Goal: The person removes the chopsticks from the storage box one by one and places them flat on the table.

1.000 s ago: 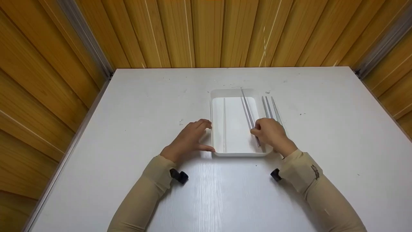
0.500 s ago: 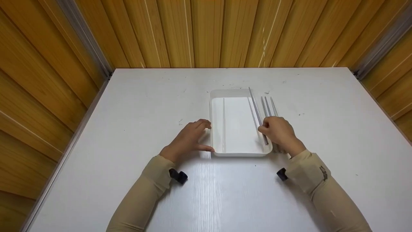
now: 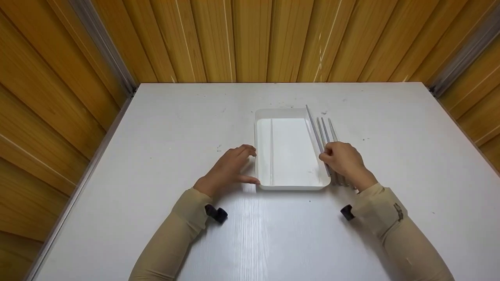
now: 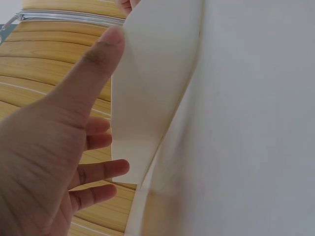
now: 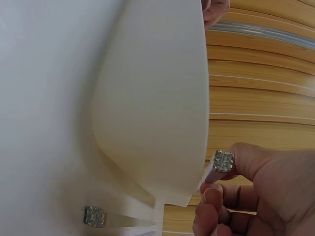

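Observation:
A shallow white rectangular tray [image 3: 293, 187] lies on the white table, a low ridge running lengthwise along its floor. My left hand [image 3: 230, 166] rests at the tray's left wall, thumb and fingers extended, as the left wrist view also shows. Between thumb and fingers, my right hand [image 3: 344, 159] pinches a slim grey chopstick [image 3: 313, 124] over the tray's right rim. In the right wrist view its square, glittery butt end [image 5: 224, 161] points towards the camera. Several more chopsticks [image 3: 325, 128] lie on the table just right of the tray, partly hidden under my right hand.
The white table [image 3: 187, 117] stretches out on all sides of the tray, with small dark specks on it. Yellow wood-patterned panels [image 3: 250, 43] stand behind the table and along its sides. Black wrist cameras [image 3: 216, 214] sit at both cuffs.
My right hand has carried the chopstick rightwards, from above the tray's floor to its right rim, close to the other chopsticks. My left hand has stayed at the tray's left side.

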`<state>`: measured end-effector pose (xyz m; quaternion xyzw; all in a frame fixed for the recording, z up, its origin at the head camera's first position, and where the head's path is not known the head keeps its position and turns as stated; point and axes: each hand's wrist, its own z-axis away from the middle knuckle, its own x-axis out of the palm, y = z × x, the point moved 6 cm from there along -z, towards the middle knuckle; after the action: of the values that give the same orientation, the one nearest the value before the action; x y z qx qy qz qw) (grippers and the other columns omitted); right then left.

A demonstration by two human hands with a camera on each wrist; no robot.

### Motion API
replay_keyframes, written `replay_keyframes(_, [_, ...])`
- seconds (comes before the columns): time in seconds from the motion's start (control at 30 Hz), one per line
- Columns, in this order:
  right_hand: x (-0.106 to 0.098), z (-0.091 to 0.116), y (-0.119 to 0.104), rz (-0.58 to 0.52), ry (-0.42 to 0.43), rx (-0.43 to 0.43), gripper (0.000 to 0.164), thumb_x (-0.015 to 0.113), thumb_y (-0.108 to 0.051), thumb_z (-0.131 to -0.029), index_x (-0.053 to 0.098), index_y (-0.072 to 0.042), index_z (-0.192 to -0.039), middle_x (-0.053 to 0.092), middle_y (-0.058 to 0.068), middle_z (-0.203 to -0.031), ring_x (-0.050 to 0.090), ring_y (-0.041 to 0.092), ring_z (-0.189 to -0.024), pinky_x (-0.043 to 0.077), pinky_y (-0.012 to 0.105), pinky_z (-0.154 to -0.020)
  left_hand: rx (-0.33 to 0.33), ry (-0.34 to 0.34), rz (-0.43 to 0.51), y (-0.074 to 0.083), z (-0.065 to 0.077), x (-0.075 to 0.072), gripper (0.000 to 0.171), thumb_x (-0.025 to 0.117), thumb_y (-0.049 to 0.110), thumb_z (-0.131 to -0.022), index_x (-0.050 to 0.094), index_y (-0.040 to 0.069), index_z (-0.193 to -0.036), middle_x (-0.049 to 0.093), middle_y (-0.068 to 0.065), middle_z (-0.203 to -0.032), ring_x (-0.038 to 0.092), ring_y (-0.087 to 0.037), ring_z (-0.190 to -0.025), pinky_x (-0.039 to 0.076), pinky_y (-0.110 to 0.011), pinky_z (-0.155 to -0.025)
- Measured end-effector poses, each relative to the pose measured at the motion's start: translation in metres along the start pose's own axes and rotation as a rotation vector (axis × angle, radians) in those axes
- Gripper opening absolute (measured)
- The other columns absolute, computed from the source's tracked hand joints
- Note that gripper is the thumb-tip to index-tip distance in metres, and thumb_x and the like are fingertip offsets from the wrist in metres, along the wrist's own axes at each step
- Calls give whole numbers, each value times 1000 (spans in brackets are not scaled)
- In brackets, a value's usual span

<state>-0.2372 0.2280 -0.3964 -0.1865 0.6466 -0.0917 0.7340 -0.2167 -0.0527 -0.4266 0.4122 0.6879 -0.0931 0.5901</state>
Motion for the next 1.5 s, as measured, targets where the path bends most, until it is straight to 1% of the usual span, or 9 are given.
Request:
replay_keyframes(0.17, [-1,1,5,0,6,5,22,53,-17,-86,46,-12,-66,44,-1,-62,43,15,-59,29,25,-48,7,10,13,0,1,0,74,80,51,-68,54,4,-119,56,-9,-131,57,-27,-115,48,-42,-101])
replay_keyframes(0.37, [-3,2,13,3,3,5,22,52,-17,-85,44,-12,-66,42,-1,-62,41,15,-58,28,24,-49,-8,4,20,-1,1,1,75,79,52,-68,53,5,-120,55,-8,-132,56,-27,-117,47,-42,-102])
replay_keyframes(0.53, [-2,2,20,9,-21,19,19,54,-21,-87,50,-9,-72,48,1,-66,44,15,-60,31,24,-50,-29,-9,21,-2,0,2,76,79,53,-67,53,6,-121,54,-7,-133,55,-25,-119,45,-42,-104])
replay_keyframes(0.67, [-1,3,26,2,-27,27,18,54,-20,-87,53,-8,-74,52,2,-67,45,15,-60,33,24,-50,-20,-5,23,0,1,0,74,79,51,-68,53,5,-120,54,-8,-133,55,-25,-118,46,-40,-103])
replay_keyframes(0.87, [0,3,33,-9,-29,35,17,51,-18,-86,53,-8,-73,53,3,-66,46,16,-61,34,24,-50,-16,-2,19,0,1,-1,74,79,52,-68,53,5,-120,54,-7,-133,56,-25,-117,47,-39,-102])
replay_keyframes(1.13, [-1,4,41,0,-46,61,20,54,-20,-91,56,-6,-78,56,6,-71,48,17,-63,36,24,-52,-15,1,32,-1,1,-1,75,79,52,-67,53,5,-120,55,-8,-133,56,-25,-118,47,-40,-102])
replay_keyframes(1.5, [-1,4,50,-1,-27,70,17,54,-18,-87,57,-6,-76,58,7,-71,50,18,-64,36,25,-52,-20,-3,40,-3,1,1,74,79,52,-68,53,6,-121,54,-6,-133,55,-24,-119,47,-39,-102])
